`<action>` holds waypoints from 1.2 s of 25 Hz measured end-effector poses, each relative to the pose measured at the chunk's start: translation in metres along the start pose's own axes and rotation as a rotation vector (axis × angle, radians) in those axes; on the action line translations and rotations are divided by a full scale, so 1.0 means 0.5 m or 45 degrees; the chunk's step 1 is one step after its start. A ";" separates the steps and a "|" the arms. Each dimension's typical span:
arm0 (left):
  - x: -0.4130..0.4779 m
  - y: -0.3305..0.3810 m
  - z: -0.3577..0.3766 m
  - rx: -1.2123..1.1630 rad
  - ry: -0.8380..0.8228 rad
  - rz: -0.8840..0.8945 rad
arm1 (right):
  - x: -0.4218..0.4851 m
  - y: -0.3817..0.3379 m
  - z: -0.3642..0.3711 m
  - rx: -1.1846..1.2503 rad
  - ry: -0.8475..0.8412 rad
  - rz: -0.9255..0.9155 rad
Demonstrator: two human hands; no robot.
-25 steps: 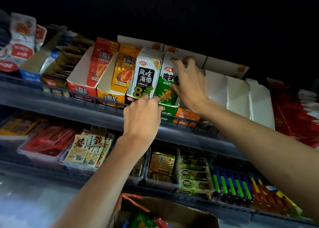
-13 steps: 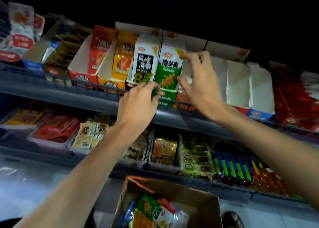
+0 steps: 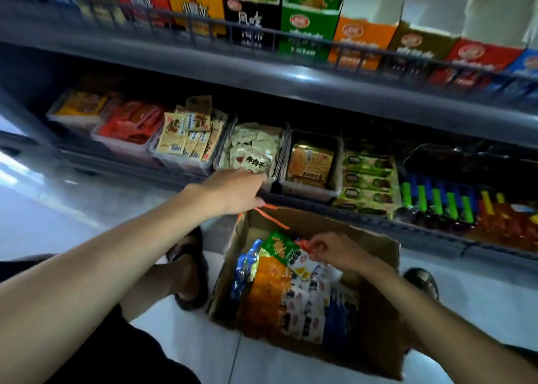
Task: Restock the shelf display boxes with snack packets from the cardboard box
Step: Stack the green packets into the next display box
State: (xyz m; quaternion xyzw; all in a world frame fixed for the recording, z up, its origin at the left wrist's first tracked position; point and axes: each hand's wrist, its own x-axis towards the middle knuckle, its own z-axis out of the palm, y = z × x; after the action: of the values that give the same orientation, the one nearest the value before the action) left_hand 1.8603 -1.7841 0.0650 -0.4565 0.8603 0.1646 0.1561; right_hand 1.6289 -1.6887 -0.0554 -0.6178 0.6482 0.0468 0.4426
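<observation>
The brown cardboard box [image 3: 378,319] stands open on the floor below the shelves, with orange tape at its far rim. Snack packets [image 3: 291,302] stand on edge in its left part in blue, orange and white rows, and a green packet [image 3: 279,247] lies tilted on top where the right hand [image 3: 334,252] pinches packet tops. Display boxes [image 3: 308,31] line the upper shelf side by side, their fronts red, orange, black, green, brown and blue.

Cardboard box [image 3: 305,223] sits on the pale floor [image 3: 480,293]; display boxes [image 3: 308,31] line the upper shelf [image 3: 291,84] (trays [image 3: 308,190] below)
</observation>
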 end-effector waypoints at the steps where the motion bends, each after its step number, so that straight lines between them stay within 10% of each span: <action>1: 0.010 -0.007 0.033 -0.006 -0.051 -0.074 | 0.027 0.028 0.032 -0.021 -0.066 0.077; 19: 0.090 -0.045 0.301 0.031 -0.282 -0.275 | 0.220 0.145 0.258 -0.365 0.411 0.150; 30: 0.084 -0.037 0.284 -0.020 -0.298 -0.248 | 0.212 0.201 0.248 0.616 0.403 0.496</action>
State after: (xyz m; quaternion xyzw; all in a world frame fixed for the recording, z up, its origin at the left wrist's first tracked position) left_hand 1.8702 -1.7645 -0.0825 -0.5169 0.7864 0.2077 0.2670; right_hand 1.6246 -1.6705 -0.2461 -0.3592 0.8069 -0.1210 0.4530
